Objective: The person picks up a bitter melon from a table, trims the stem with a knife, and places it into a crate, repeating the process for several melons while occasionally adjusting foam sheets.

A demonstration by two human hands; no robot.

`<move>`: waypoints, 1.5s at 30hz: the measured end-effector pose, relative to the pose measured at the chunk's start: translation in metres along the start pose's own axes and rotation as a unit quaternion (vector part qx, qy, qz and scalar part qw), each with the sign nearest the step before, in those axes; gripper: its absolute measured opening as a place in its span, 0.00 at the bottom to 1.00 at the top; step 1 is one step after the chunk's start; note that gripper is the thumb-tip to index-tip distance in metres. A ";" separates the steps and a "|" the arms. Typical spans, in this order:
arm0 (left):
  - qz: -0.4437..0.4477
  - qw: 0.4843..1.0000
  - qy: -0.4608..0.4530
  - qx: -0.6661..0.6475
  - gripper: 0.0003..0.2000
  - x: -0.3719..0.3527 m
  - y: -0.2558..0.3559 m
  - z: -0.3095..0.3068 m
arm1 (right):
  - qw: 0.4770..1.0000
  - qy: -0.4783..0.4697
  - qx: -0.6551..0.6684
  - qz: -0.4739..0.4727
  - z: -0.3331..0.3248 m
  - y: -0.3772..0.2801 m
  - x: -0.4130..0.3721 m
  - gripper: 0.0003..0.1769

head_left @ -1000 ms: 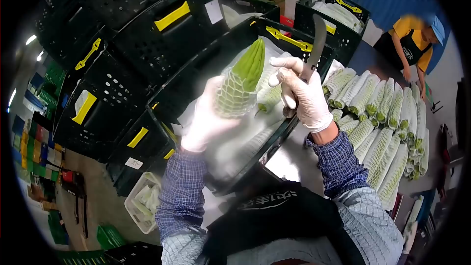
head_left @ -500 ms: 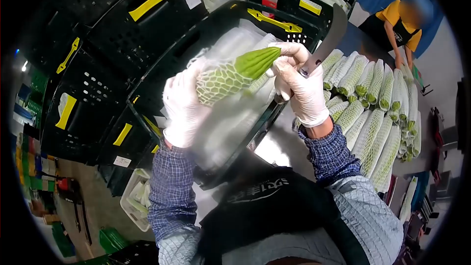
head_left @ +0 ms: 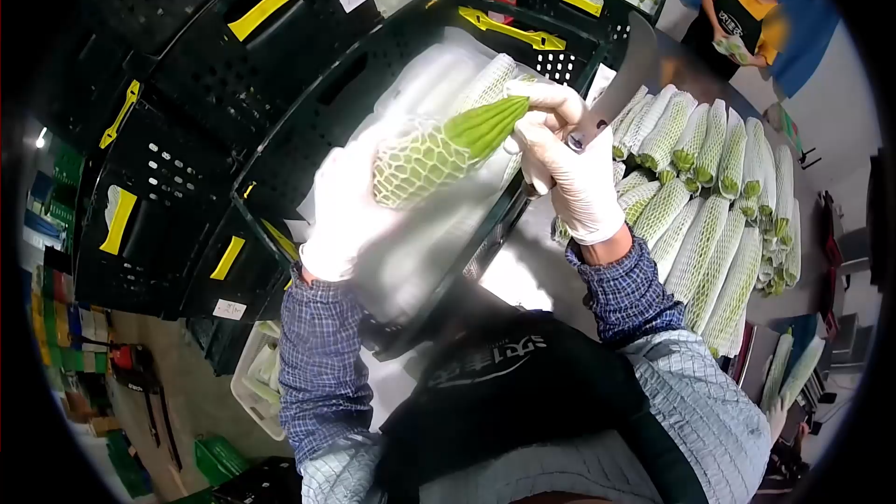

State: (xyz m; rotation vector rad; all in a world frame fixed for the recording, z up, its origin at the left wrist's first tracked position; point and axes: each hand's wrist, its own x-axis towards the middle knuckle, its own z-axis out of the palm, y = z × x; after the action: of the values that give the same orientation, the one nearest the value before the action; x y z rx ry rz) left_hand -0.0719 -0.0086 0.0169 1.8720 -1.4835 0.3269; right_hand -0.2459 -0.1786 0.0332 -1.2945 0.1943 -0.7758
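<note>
A green ridged luffa gourd (head_left: 487, 127), its wider part sleeved in white foam netting (head_left: 415, 166), is held tilted above a dark crate (head_left: 350, 84). Around the netted end wraps my gloved left hand (head_left: 345, 201), its fingers partly hidden by glare and the netting. My gloved right hand (head_left: 581, 182) is closed on a knife (head_left: 627, 70) whose broad blade points up and away. Fingertips of that same hand touch the luffa's narrow bare end. Beneath, inside the crate, lie more netted luffas (head_left: 487, 84) and pale wrapping.
Netted luffas (head_left: 695, 233) are piled on the table at right. Dark crates with yellow handles (head_left: 201, 168) stack up at left; another crate (head_left: 583, 5) stands behind. A co-worker (head_left: 742, 14) stands at the far right. A white basket (head_left: 252, 401) sits low at left.
The co-worker has straightened up from the pile and now holds a netted item. Another person's hand shows at lower right with a netted luffa. My hands and the luffa have barely moved.
</note>
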 end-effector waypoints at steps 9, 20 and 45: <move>-0.132 0.923 -0.190 -0.306 0.39 -0.006 -0.016 0.004 | 0.997 -0.023 0.073 0.006 -0.004 0.003 0.007 0.11; -0.130 0.891 -0.237 -0.365 0.41 -0.005 -0.009 -0.003 | 0.996 -0.017 0.082 0.017 -0.001 0.001 0.005 0.12; -0.209 0.778 -0.296 -0.513 0.46 -0.006 -0.005 -0.014 | 0.997 -0.029 0.075 0.016 -0.002 -0.007 -0.002 0.14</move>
State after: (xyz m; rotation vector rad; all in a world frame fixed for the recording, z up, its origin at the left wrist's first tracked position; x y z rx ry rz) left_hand -0.0656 0.0055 0.0210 1.3000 -1.1251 -1.1714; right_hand -0.2513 -0.1789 0.0384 -1.1673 0.1069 -0.7117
